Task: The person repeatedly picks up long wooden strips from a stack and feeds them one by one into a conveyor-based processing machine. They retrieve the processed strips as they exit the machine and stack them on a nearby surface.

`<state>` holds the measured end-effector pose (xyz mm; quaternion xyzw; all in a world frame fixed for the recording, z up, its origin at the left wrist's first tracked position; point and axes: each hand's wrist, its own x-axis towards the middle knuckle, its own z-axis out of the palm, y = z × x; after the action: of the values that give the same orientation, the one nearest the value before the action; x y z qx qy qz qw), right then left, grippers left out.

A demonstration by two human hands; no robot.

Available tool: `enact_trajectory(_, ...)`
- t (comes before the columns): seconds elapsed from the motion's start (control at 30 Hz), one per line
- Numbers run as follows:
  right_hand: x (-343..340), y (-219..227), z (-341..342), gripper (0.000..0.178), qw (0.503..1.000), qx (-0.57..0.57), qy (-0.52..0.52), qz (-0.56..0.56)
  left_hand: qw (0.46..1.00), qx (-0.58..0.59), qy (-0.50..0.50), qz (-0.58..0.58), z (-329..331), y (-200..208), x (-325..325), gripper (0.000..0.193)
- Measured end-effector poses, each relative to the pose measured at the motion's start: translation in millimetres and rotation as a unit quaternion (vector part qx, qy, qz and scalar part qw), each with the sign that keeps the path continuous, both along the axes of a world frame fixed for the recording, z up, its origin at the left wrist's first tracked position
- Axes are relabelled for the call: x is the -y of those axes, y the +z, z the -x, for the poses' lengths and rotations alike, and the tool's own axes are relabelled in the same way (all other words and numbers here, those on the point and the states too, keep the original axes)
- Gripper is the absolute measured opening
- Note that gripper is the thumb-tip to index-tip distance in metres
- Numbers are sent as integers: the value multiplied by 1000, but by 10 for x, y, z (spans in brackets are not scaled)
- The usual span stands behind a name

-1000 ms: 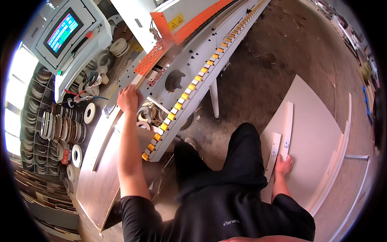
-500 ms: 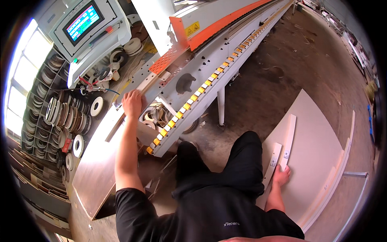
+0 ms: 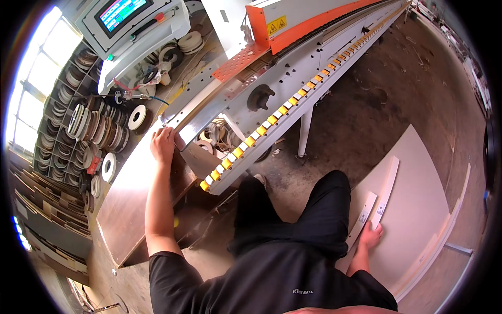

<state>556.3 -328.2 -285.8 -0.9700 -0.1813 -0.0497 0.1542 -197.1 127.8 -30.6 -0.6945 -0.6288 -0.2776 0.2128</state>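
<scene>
My left hand (image 3: 163,144) is at the infeed end of a long machine (image 3: 308,78), with its fingers bent and pressed together at the near end of a narrow board strip (image 3: 200,108). The strip lies along the machine's guide, and its far part runs under the perforated orange guard (image 3: 236,64). Low on the right, my right hand (image 3: 370,236) is closed around the lower end of a narrow white board (image 3: 388,191) bearing a small label. Beside it rests a shorter labelled white board (image 3: 361,219). Both lie over a large pale panel (image 3: 418,183).
A row of yellow and white rollers (image 3: 261,131) runs along the machine's near side. Left of it stands a brown wooden cabinet (image 3: 128,209). Beyond are a control screen (image 3: 123,13) and a rack of edging rolls (image 3: 99,123). A machine leg (image 3: 305,132) stands on the floor.
The strip has slid forward along the guide, its near end now farther in. My left hand has shifted from its top to its tail end. The right hand keeps its hold; the view has shifted.
</scene>
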Motion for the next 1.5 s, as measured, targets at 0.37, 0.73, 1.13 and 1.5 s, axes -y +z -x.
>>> enact_trajectory(0.37, 0, -10, -55, 73, 999, -14, -30, 14, 1000, 15, -11, -13, -772, -134, -744, 15)
enact_trajectory(0.73, 170, 299, 175, 55, 979, -75, 5, -188, 993, 25, -105, -38, -1091, -187, -1015, 17)
enact_trajectory(1.13, -399, 1545, 1153, 56, 857, 99, 413, -292, 846, -111, -521, 3, -2568, 345, 894, 46)
enact_trajectory(1.5, -1206, 2322, 1505, 60, 781, 141, 537, -286, 818, -114, -561, 46, -2468, 653, 1443, 19)
